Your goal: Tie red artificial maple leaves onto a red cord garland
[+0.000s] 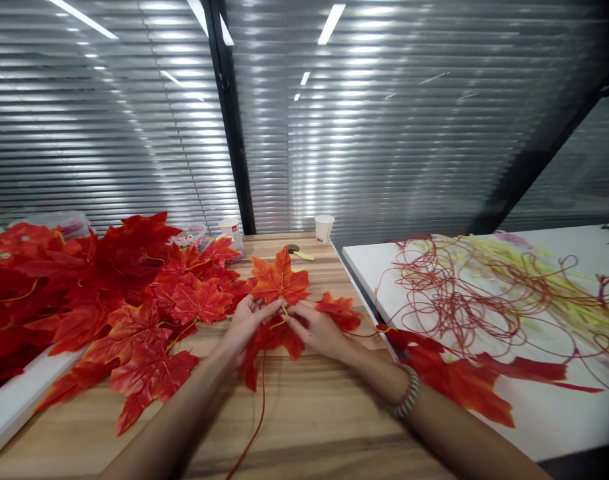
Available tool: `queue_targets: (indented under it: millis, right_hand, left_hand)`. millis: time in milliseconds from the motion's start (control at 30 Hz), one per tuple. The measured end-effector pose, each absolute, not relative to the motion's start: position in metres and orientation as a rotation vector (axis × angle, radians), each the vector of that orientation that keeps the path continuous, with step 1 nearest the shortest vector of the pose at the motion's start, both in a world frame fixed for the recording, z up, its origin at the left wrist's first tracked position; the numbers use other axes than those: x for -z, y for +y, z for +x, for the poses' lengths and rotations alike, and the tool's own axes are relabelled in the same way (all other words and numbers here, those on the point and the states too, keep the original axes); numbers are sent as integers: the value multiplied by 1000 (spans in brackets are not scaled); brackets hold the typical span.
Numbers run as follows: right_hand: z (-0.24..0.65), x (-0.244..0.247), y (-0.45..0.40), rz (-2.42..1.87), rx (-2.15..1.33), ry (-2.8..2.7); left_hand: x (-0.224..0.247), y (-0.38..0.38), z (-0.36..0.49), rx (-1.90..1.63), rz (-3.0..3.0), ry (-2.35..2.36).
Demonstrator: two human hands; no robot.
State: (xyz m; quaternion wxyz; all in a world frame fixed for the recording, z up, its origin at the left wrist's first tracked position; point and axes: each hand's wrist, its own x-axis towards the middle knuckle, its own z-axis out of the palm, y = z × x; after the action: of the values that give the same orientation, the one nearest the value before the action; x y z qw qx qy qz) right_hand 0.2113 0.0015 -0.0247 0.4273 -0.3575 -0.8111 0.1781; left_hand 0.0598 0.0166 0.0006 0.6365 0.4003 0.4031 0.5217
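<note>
Both hands meet at the middle of the wooden table, at the yellow stems of artificial maple leaves. My left hand (248, 322) pinches near the base of an orange-red leaf (280, 277) that points away from me. My right hand (320, 328) is closed at the same spot, its fingertips by a yellow stem (279, 325). Below the fingers hangs a darker red leaf (289, 341). A thin red cord (263, 400) runs from there toward the near edge. Another red leaf (338, 311) lies just beyond my right hand. The fingertips partly hide where stem and cord meet.
A big pile of red leaves (84, 287) covers the left side. Tangled red cord (444, 293), yellow strands (539, 280) and red leaves (464, 383) lie on the white table at right. Paper cups (324, 229) and a small dark object (293, 249) sit at the back.
</note>
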Motion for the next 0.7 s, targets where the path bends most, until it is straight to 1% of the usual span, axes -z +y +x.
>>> queue_targets:
  millis: [500, 700]
  right_hand:
    - [213, 26, 0, -967, -408, -2095]
    - [215, 29, 0, -1037, -466, -2179]
  left_hand:
    - [-3, 12, 59, -1108, 1013, 872]
    - [-11, 7, 63, -1070, 1076, 945]
